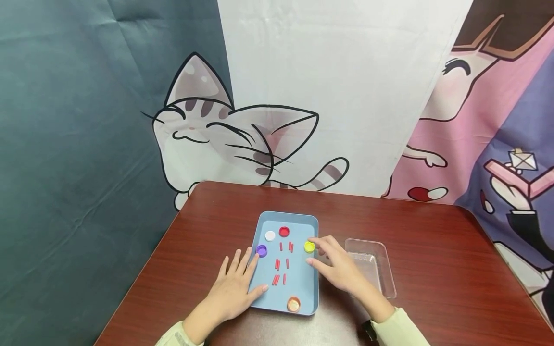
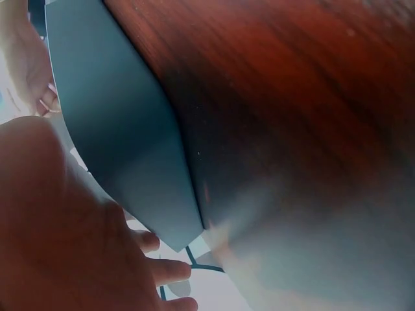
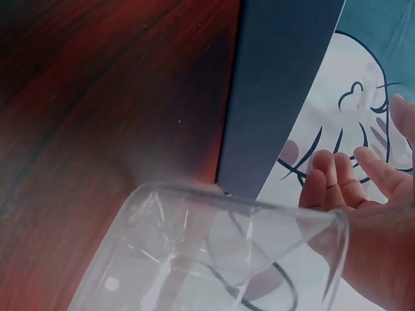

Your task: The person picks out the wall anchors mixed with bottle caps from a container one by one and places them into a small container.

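Observation:
A shallow blue tray (image 1: pixel 303 276) lies on the table. My left hand (image 1: pixel 233 289) has its fingers spread at the tray's left edge, thumb over the near left rim. Over the right rim hovers my right hand (image 1: pixel 339 266), thumb and index finger apart, with the index fingertip right at a yellow cap (image 1: pixel 309 247). Small red sticks (image 1: pixel 277 264), several of them, lie in loose groups mid-tray. Around them are a purple cap (image 1: pixel 261 251), a white cap (image 1: pixel 270 236), a red cap (image 1: pixel 283 231) and a copper-coloured cap (image 1: pixel 293 304). Both wrist views show only the tray's outer side (image 2: pixel 123 116).
To the right of the tray, beside my right forearm, stands a clear plastic box (image 1: pixel 371 264); it fills the lower part of the right wrist view. The brown wooden table (image 1: pixel 433 259) reaches back to a cartoon-printed curtain (image 1: pixel 303 57).

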`<state>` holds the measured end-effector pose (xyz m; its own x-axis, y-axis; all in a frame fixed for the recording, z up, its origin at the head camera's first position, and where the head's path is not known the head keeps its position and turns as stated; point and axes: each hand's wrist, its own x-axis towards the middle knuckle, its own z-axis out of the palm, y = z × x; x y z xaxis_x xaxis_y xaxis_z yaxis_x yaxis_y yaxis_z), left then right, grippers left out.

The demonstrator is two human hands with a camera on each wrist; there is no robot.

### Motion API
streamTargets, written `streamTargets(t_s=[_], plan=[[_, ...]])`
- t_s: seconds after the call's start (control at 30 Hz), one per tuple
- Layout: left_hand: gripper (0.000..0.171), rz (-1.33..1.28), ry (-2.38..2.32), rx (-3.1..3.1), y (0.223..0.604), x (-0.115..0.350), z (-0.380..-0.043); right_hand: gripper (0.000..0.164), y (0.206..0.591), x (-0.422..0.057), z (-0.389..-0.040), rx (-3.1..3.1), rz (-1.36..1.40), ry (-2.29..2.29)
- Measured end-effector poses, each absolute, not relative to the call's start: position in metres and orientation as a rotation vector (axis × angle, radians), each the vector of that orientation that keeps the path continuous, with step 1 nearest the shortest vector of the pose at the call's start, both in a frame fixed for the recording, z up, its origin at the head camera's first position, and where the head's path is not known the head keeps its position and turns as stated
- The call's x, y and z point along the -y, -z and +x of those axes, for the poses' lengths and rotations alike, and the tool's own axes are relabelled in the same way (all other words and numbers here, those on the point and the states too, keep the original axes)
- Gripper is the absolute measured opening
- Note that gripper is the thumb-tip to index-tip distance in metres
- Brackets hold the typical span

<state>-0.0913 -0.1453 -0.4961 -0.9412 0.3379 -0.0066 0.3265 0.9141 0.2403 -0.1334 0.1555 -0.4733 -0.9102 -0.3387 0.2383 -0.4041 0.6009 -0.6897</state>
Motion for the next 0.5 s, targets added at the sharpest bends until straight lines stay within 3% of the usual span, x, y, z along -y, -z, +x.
streamTargets(t_s=[0.5], plan=[[0.082,0.537,-0.341,-3.018,0.497,0.144,-0.087,0.048,0.475,-0.138,-0.137,2.795,0.841,-1.113]])
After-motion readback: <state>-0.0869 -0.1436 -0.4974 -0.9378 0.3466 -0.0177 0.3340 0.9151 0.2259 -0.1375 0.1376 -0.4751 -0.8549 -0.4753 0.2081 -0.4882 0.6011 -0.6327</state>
